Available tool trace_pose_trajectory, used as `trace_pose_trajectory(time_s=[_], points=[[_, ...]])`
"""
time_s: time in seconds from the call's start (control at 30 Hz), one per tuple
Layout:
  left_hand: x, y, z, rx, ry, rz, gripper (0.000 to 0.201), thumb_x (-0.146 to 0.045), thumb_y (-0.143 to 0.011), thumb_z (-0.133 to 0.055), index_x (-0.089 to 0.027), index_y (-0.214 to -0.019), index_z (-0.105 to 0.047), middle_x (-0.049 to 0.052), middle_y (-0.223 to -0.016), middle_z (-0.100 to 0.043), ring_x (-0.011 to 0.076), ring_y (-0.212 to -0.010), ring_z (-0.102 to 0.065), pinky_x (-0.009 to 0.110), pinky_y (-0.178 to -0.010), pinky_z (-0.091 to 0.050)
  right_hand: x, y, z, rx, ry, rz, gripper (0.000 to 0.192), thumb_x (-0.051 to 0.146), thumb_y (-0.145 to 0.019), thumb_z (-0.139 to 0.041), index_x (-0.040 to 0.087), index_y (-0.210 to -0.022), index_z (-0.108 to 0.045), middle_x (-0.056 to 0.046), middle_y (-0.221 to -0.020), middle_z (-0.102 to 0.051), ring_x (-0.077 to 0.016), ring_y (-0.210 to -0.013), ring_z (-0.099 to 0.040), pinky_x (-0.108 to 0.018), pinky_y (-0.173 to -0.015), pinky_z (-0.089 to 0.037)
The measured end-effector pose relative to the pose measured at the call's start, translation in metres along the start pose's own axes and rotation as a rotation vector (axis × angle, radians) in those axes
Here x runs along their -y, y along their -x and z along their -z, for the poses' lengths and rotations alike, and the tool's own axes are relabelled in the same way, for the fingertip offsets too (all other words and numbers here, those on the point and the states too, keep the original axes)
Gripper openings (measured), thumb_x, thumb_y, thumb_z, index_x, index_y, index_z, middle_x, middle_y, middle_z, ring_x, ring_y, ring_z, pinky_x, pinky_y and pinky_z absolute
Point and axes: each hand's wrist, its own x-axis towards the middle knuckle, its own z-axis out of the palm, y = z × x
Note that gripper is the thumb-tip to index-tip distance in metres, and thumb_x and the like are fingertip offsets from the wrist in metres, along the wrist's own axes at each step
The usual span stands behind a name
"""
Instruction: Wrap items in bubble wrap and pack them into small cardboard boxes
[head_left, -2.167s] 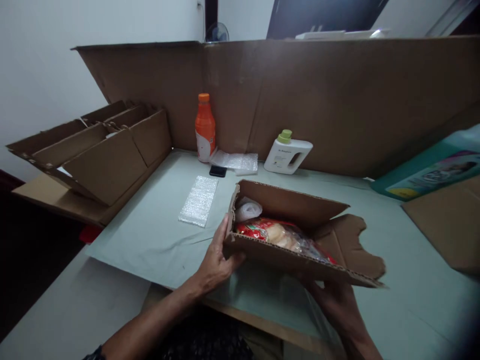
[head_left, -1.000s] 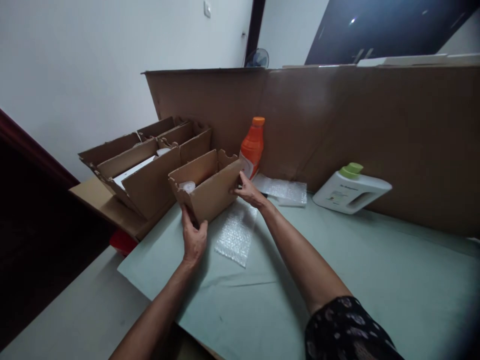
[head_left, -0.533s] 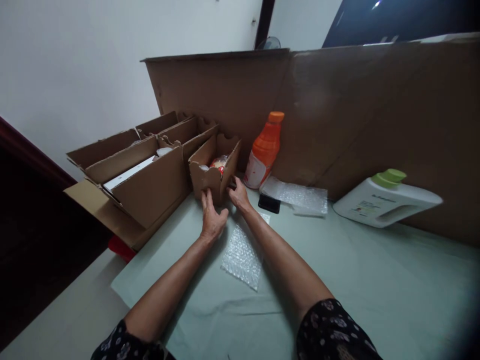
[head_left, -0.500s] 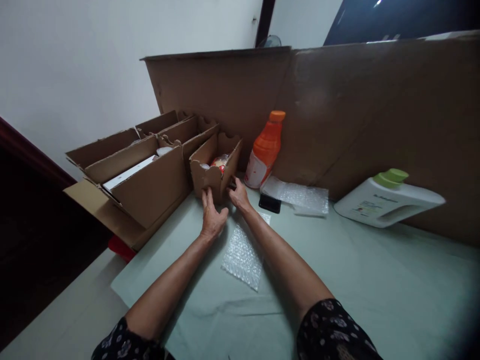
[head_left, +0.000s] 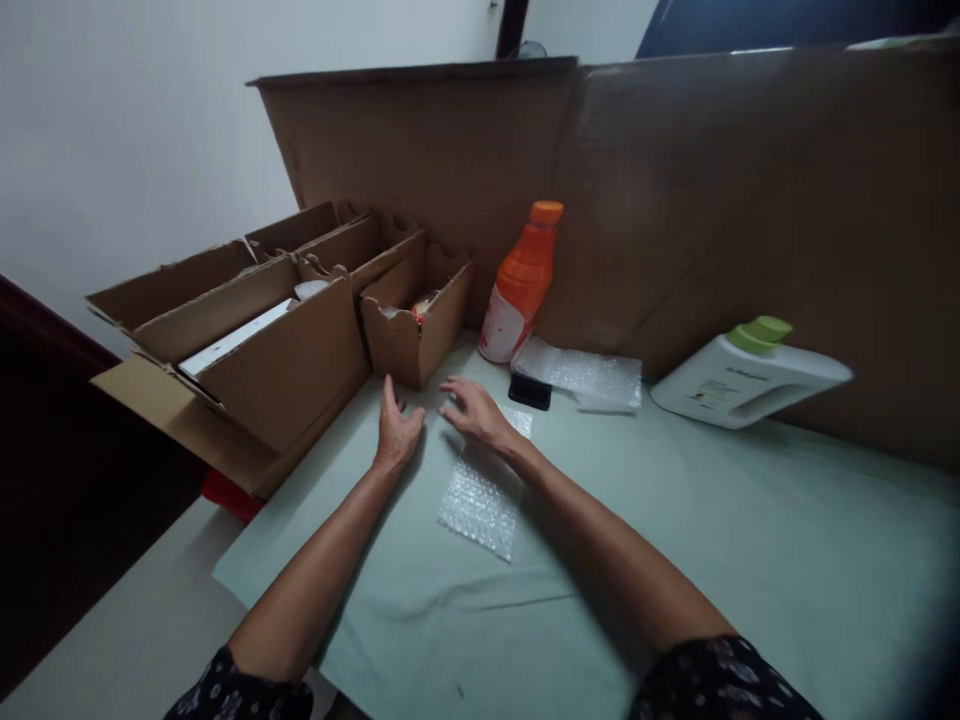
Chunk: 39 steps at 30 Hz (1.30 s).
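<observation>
A small open cardboard box (head_left: 395,338) stands against the larger cardboard boxes. Inside it I can make out a red and clear wrapped item (head_left: 421,305), mostly hidden by the walls. Just in front of the small box is my left hand (head_left: 397,425), its thumb and fingers apart and holding nothing. To the right, my right hand (head_left: 474,412) hovers with loosely curved, parted fingers, also without anything in it. Below my right wrist, a sheet of bubble wrap (head_left: 481,505) lies on the green cloth (head_left: 600,560).
Larger boxes (head_left: 300,370) stand at left, one holding a white flat item (head_left: 238,338). An orange bottle (head_left: 523,280), more bubble wrap (head_left: 585,372) and a black object (head_left: 530,391) are at the back. A white jug (head_left: 742,385) leans right, before a cardboard wall (head_left: 712,220).
Both hands have let go of the small box and drawn back from it. The box now sits flush beside the larger boxes. The view has shifted slightly.
</observation>
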Motion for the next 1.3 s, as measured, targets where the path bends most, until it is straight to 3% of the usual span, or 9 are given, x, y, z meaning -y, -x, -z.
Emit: trace_pose_trajectory(time_s=[0.17, 0.37, 0.47, 0.67, 0.77, 0.87, 1.03, 1.13, 1.3], points=[[-0.004, 0.017, 0.003, 0.025, -0.099, -0.001, 0.087, -0.015, -0.082, -0.058, -0.011, -0.159, -0.019, 0.021, -0.161, -0.035, 0.0284, -0.147, -0.041, 0.043, -0.121, -0.036, -0.005, 0.06, 0.03, -0.016, 0.264, -0.084, 0.054, 0.031, -0.086, -0.067, 0.014, -0.137, -0.058, -0.021, -0.145, -0.055, -0.0374, -0.136, -0.043, -0.05, -0.108, -0.031], [-0.019, 0.019, -0.002, 0.062, -0.308, -0.068, 0.081, -0.015, -0.076, -0.063, -0.011, -0.153, -0.038, 0.018, -0.157, -0.044, 0.032, -0.147, -0.04, 0.045, -0.125, -0.031, -0.013, 0.089, 0.049, 0.046, 0.394, -0.074, 0.014, 0.025, -0.091, -0.063, 0.02, -0.097, -0.074, -0.009, -0.1, -0.075, -0.026, -0.104, -0.059, -0.036, -0.093, -0.035], [-0.021, 0.021, -0.007, 0.081, -0.405, -0.093, 0.081, -0.019, -0.076, -0.064, -0.01, -0.152, -0.04, 0.019, -0.156, -0.046, 0.0332, -0.146, -0.041, 0.047, -0.125, -0.029, -0.025, 0.085, 0.077, 0.0, 0.434, -0.111, 0.012, 0.022, -0.09, -0.065, 0.02, -0.097, -0.075, -0.008, -0.102, -0.076, -0.025, -0.104, -0.06, -0.036, -0.093, -0.036], [-0.021, 0.024, -0.009, 0.123, -0.576, -0.139, 0.076, -0.026, -0.077, -0.062, -0.009, -0.149, -0.044, 0.019, -0.154, -0.049, 0.0332, -0.145, -0.044, 0.047, -0.124, -0.031, -0.076, 0.043, 0.172, -0.308, 0.505, -0.423, 0.029, 0.035, -0.099, -0.058, 0.015, -0.118, -0.066, -0.011, -0.12, -0.067, -0.0251, -0.112, -0.061, -0.048, -0.101, -0.044], [-0.025, 0.023, -0.01, 0.137, -0.638, -0.15, 0.073, -0.028, -0.076, -0.059, -0.008, -0.146, -0.048, 0.019, -0.151, -0.051, 0.033, -0.144, -0.045, 0.045, -0.123, -0.033, -0.095, 0.051, 0.192, -0.419, 0.507, -0.532, 0.042, 0.037, -0.098, -0.061, 0.014, -0.132, -0.058, -0.014, -0.137, -0.058, -0.0293, -0.124, -0.056, -0.054, -0.104, -0.044], [-0.032, 0.027, -0.009, 0.175, -0.654, -0.154, 0.071, -0.033, -0.075, -0.055, -0.003, -0.14, -0.053, 0.023, -0.146, -0.055, 0.0365, -0.139, -0.05, 0.048, -0.121, -0.036, -0.101, 0.097, 0.184, -0.438, 0.513, -0.54, 0.041, 0.027, -0.096, -0.058, 0.011, -0.135, -0.059, -0.02, -0.146, -0.053, -0.0338, -0.13, -0.049, -0.053, -0.105, -0.039], [-0.021, 0.025, 0.003, 0.238, -0.738, -0.16, 0.072, -0.05, -0.076, -0.049, -0.004, -0.13, -0.058, 0.025, -0.138, -0.059, 0.0429, -0.133, -0.053, 0.057, -0.115, -0.041, -0.113, 0.214, 0.181, -0.394, 0.576, -0.582, 0.023, 0.025, -0.088, -0.066, 0.025, -0.109, -0.074, -0.007, -0.139, -0.064, -0.0263, -0.122, -0.055, -0.041, -0.101, -0.041], [-0.006, 0.015, 0.006, 0.25, -0.803, -0.151, 0.065, -0.055, -0.073, -0.049, -0.012, -0.121, -0.06, 0.02, -0.143, -0.057, 0.0405, -0.138, -0.049, 0.055, -0.117, -0.038, -0.125, 0.287, 0.234, -0.472, 0.654, -0.721, 0.029, 0.02, -0.085, -0.067, 0.021, -0.113, -0.073, -0.011, -0.141, -0.062, -0.0287, -0.125, -0.054, -0.043, -0.103, -0.039], [-0.022, 0.023, 0.003, 0.176, -0.762, -0.105, 0.032, -0.046, -0.069, -0.053, -0.028, -0.094, -0.057, -0.002, -0.135, -0.063, 0.0346, -0.136, -0.052, 0.054, -0.117, -0.04, -0.136, 0.403, 0.373, -0.757, 0.851, -1.009, 0.052, 0.022, -0.092, -0.061, 0.007, -0.141, -0.053, -0.026, -0.154, -0.045, -0.0372, -0.141, -0.039, -0.056, -0.107, -0.028]])
